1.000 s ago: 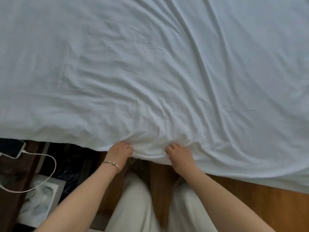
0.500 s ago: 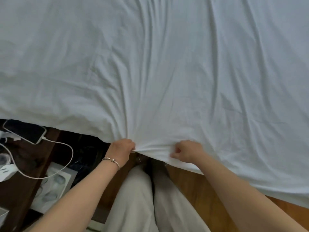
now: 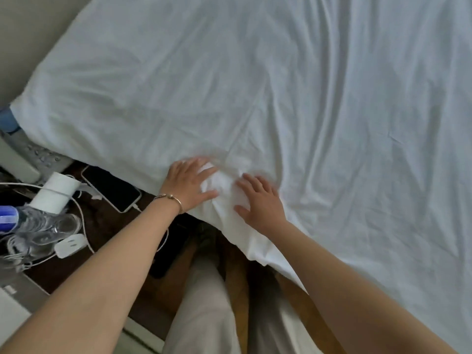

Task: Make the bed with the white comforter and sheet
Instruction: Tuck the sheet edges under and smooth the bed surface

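One white sheet [image 3: 281, 98], two hands, one phone [image 3: 111, 187], one bottle [image 3: 33, 223], one bracelet [image 3: 171, 196].

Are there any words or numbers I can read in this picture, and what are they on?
None can be read.
Water bottle: its blue label is too blurred to read.
Desk phone: the buttons are too small to read.
Mobile phone: dark screen, no text.

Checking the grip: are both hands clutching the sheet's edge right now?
No: left hand and right hand lie open, fingers spread, on the white sheet.
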`<action>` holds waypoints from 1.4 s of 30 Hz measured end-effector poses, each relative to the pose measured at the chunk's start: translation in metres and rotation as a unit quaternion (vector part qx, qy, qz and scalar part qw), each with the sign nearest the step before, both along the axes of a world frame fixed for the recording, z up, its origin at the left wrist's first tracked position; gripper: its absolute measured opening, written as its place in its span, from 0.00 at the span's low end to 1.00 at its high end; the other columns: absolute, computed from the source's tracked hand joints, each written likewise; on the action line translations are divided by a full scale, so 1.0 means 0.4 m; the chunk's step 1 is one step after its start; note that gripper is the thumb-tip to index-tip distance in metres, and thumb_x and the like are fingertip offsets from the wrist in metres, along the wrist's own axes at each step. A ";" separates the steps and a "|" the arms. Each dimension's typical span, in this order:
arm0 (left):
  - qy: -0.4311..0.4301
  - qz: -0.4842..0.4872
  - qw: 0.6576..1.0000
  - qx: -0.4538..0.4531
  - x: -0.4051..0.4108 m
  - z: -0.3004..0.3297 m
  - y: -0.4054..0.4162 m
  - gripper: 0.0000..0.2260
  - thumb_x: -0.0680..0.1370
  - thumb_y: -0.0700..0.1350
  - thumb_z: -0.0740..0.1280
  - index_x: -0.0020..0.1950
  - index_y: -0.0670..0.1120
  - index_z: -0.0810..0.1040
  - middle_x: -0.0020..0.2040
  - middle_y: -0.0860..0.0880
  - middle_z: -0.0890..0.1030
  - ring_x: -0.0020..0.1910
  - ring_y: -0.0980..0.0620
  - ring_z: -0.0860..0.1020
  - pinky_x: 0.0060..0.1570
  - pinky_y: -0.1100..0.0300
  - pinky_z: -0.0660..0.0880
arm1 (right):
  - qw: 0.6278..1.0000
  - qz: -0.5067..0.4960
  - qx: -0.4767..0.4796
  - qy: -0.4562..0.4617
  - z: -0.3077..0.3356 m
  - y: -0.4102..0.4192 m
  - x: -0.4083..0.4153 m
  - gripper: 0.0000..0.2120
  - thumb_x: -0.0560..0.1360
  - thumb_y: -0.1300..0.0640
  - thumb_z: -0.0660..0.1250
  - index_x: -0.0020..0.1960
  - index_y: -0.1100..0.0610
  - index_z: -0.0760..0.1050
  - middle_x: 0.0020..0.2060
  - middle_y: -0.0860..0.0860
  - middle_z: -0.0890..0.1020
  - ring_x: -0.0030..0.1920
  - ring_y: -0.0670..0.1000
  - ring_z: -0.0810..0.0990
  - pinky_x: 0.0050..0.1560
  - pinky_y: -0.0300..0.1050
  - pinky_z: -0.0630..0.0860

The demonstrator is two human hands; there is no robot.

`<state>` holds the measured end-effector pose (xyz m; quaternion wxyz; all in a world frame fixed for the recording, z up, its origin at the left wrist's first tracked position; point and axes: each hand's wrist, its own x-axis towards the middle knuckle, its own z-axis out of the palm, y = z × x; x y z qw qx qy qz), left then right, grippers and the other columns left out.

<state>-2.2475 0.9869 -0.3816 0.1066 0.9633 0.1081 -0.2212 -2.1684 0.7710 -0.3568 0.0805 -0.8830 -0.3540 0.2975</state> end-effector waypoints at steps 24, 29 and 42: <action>-0.228 0.577 0.784 0.030 0.012 0.008 0.784 0.25 0.83 0.46 0.54 0.79 0.47 0.51 0.80 0.49 0.48 0.62 0.41 0.74 0.47 0.51 0.70 | 0.946 0.298 0.094 -0.083 -0.025 1.158 0.233 0.25 0.81 0.57 0.57 0.76 0.45 0.56 0.73 0.49 0.58 0.46 0.60 0.78 0.44 0.51 0.74; -0.242 0.655 0.715 -0.041 0.002 -0.014 0.912 0.12 0.77 0.47 0.65 0.57 0.44 0.78 0.55 0.43 0.81 0.50 0.41 0.82 0.47 0.51 0.78 | 0.944 0.267 0.135 -0.136 -0.001 1.266 0.233 0.23 0.80 0.50 0.62 0.73 0.43 0.64 0.71 0.50 0.62 0.49 0.61 0.78 0.46 0.48 0.73; -0.150 0.629 0.762 0.037 -0.069 -0.046 1.071 0.14 0.75 0.40 0.71 0.58 0.38 0.76 0.60 0.37 0.77 0.57 0.38 0.77 0.49 0.55 0.70 | 0.951 0.257 0.141 -0.098 0.009 1.479 0.152 0.02 0.75 0.59 0.67 0.44 0.56 0.74 0.56 0.58 0.75 0.54 0.59 0.76 0.44 0.44 0.67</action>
